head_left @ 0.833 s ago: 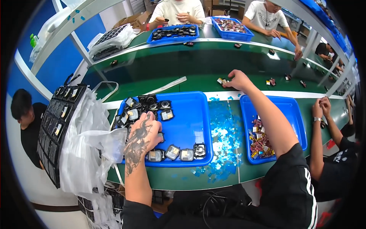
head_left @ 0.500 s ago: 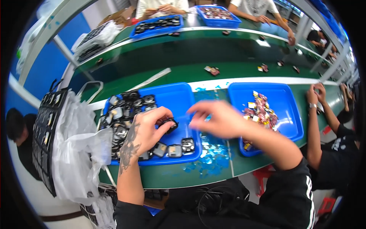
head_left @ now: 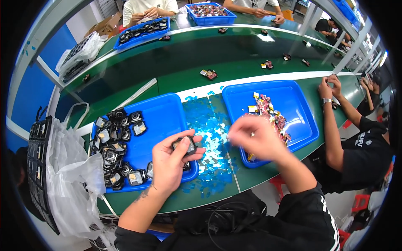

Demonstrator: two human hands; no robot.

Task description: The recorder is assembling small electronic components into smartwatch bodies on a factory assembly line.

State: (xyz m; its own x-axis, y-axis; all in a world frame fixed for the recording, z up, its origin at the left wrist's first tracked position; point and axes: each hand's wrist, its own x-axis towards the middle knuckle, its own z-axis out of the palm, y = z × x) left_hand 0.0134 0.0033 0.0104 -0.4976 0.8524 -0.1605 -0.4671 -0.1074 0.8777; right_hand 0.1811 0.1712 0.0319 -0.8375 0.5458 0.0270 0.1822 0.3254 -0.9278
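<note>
My left hand [head_left: 168, 161] holds a small square black case [head_left: 184, 145] with a greyish face, thumb on top and fingers underneath. It is over the near right corner of a blue tray [head_left: 167, 109]. Heaped at that tray's left side are several similar black cases [head_left: 111, 155], some with a round part showing. My right hand [head_left: 261, 138] is raised over the near left edge of a second blue tray [head_left: 293, 96]. Its fingers are curled and smeared by motion, so whether they hold anything is hidden. Small reddish parts with yellow and white bits [head_left: 272, 113] lie in that tray.
Blue film scraps [head_left: 211, 146] litter the green table between the trays. Plastic-wrapped black racks [head_left: 37, 159] stand at left. Loose reddish parts [head_left: 209, 74] lie on the green belt beyond. Co-workers sit across and at right, where a person's hands [head_left: 328, 85] are close together.
The whole view has shifted. My left hand has turned the black case so its greyish face shows. My right hand has moved right, from between the trays to above the second tray's edge.
</note>
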